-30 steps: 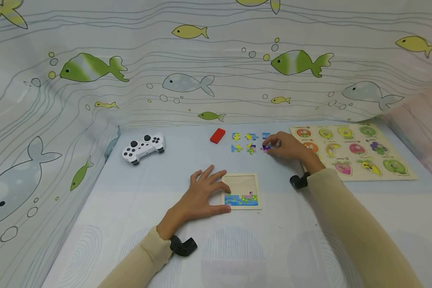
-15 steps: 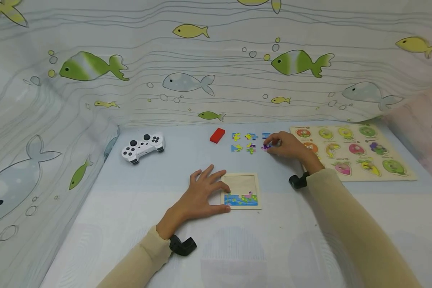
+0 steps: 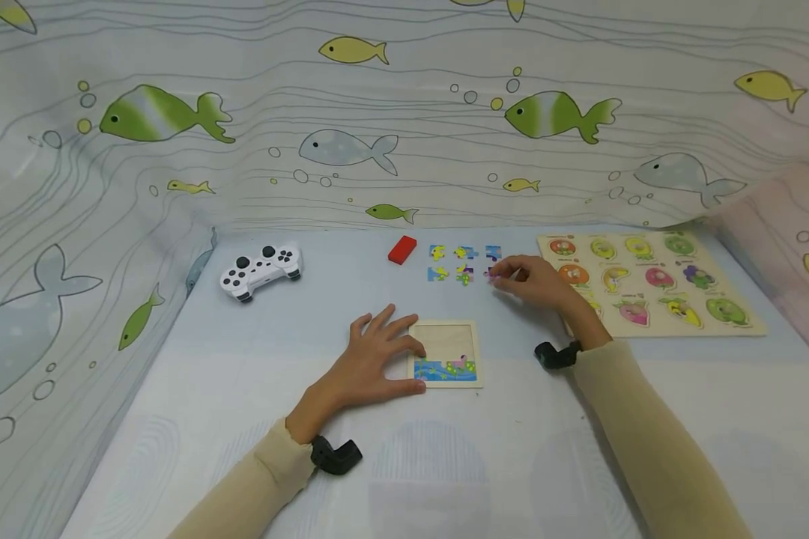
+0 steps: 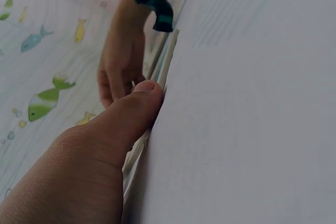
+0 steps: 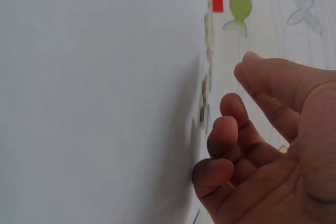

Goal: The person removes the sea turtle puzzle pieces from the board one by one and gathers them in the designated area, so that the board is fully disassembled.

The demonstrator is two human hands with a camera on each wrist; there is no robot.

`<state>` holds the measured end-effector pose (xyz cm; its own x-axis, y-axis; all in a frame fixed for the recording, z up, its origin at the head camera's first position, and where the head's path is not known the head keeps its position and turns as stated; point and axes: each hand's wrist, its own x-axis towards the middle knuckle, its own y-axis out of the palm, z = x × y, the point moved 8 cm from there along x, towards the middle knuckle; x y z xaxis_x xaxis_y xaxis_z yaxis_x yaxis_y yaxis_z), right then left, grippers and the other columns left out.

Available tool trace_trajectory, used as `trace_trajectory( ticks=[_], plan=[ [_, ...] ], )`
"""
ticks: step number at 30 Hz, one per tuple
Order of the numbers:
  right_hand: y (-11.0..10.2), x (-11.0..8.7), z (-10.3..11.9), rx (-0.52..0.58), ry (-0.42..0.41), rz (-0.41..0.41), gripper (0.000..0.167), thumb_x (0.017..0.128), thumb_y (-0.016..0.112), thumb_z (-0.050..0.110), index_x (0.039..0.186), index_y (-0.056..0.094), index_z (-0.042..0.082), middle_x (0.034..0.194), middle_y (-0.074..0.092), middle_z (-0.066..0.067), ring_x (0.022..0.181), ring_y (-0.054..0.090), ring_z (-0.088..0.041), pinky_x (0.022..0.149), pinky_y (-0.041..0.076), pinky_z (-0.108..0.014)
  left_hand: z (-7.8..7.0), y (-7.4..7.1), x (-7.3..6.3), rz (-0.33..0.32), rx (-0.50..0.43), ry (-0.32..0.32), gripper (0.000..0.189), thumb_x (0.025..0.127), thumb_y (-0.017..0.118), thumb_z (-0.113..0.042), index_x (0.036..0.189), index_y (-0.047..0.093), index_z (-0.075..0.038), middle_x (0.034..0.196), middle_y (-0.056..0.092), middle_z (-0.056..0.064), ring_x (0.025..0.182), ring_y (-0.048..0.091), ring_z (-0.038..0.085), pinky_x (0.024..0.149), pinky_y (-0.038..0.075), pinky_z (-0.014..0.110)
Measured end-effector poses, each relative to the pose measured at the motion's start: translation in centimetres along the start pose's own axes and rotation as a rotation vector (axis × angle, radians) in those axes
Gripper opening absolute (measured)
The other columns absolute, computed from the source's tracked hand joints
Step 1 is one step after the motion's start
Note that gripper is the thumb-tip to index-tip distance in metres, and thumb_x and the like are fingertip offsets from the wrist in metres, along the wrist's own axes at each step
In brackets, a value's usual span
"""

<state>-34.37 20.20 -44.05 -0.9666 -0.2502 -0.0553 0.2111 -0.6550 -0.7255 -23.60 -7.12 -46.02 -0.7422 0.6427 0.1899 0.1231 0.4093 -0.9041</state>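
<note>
My left hand point(image 3: 371, 363) spreads its fingers at the left side of a small wooden puzzle tray point(image 3: 479, 355). The thumb rests against the tray's near edge point(image 4: 170, 61), and the index fingertip touches its left part. Blue puzzle pieces with green and pink prints fill the tray's lower part; its upper part is bare wood. My right hand point(image 3: 532, 281) has its thumb and index tips close together at a purple puzzle piece point(image 3: 491, 276). In the right wrist view my right hand point(image 5: 262, 129) has its other fingers curled, and any contact with the piece is hidden.
Beside the purple piece, several loose puzzle pieces point(image 3: 465, 274) lie in two rows. A red block point(image 3: 402, 250) and a white game controller point(image 3: 261, 272) are to their left. A wooden fruit puzzle board point(image 3: 647, 299) lies under and right of the right forearm. Fish-print cloth rises behind.
My right hand has shifted slightly toward me at the purple piece. The left hand stays on the tray. The whole head view has shifted a little.
</note>
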Motion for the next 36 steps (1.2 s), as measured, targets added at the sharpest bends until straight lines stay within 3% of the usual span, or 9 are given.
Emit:
trace_trajectory(
  ticks=[7, 22, 30, 36],
  plan=[
    [1.3, -1.3, 1.9, 0.014, -0.097, 0.071, 0.018, 0.097, 0.068, 0.021, 0.112, 0.074, 0.012, 0.095, 0.066, -0.005, 0.081, 0.053, -0.021, 0.069, 0.043, -0.028, -0.1, 0.0, 0.0, -0.004, 0.007, 0.003, 0.040, 0.084, 0.070, -0.064, 0.115, 0.065, -0.039, 0.162, 0.041, 0.000, 0.157, 0.020, 0.040, 0.117, 0.014, 0.065],
    [4.0, -4.3, 7.3, 0.055, -0.296, 0.214, 0.017, 0.093, 0.074, 0.016, 0.108, 0.075, 0.009, 0.086, 0.067, 0.001, 0.072, 0.054, -0.016, 0.065, 0.045, -0.024, 0.1, -0.1, 0.1, -0.001, -0.007, -0.002, 0.040, 0.083, 0.072, -0.064, 0.114, 0.065, -0.039, 0.162, 0.041, 0.000, 0.157, 0.020, 0.040, 0.116, 0.014, 0.065],
    [6.4, -5.0, 9.1, 0.043, -0.350, 0.320, 0.022, 0.089, 0.078, 0.017, 0.110, 0.074, 0.010, 0.092, 0.067, -0.001, 0.077, 0.054, -0.016, 0.068, 0.044, -0.023, 0.1, 0.0, 0.3, -0.002, -0.003, 0.004, 0.041, 0.083, 0.072, -0.065, 0.113, 0.064, -0.039, 0.161, 0.042, 0.000, 0.157, 0.020, 0.040, 0.117, 0.014, 0.065],
    [7.5, -5.5, 10.0, 0.017, -0.352, 0.344, 0.027, 0.087, 0.080, 0.017, 0.113, 0.075, 0.013, 0.099, 0.065, -0.005, 0.082, 0.053, -0.017, 0.072, 0.044, -0.026, 0.1, -0.1, 0.1, 0.000, -0.018, 0.002, 0.041, 0.082, 0.074, -0.063, 0.113, 0.064, -0.038, 0.161, 0.043, 0.001, 0.157, 0.020, 0.041, 0.117, 0.013, 0.066]
  ],
)
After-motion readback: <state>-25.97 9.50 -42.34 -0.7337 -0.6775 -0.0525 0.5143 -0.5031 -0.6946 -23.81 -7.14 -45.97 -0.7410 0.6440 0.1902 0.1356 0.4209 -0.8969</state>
